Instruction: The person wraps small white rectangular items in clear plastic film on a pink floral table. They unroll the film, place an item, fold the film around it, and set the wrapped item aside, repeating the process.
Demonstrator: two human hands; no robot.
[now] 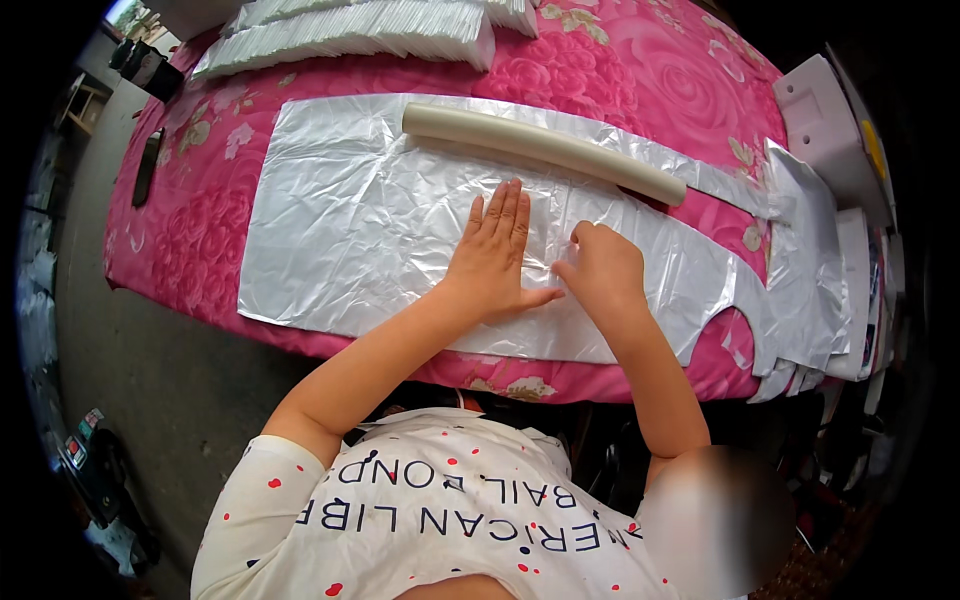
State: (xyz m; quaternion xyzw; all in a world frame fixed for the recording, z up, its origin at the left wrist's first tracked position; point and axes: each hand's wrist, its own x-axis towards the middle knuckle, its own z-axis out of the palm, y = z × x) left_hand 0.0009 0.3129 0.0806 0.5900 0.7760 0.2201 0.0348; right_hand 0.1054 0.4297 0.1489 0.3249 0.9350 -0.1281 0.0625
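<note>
Crinkled white plastic vest-type bags (pixel 330 220) lie flat across the table, their handle ends pointing right. My left hand (pixel 490 250) rests palm down on the plastic, fingers stretched out and thumb spread to the right. Just right of it, my right hand (pixel 605 265) is over the same plastic with its fingers curled in; whatever they may pinch is hidden. A pale beige tube (pixel 540 150) lies slantwise on the far side of the bags, beyond both hands and touched by neither.
Folded white stacks (pixel 350 42) sit along the table's far edge. The pink floral cloth (pixel 190 225) covers the table. A dark slim object (pixel 148 168) lies at the left, near a black cylindrical item (pixel 145 68). A white foam box (pixel 825 130) and more plastic (pixel 805 270) stand at the right.
</note>
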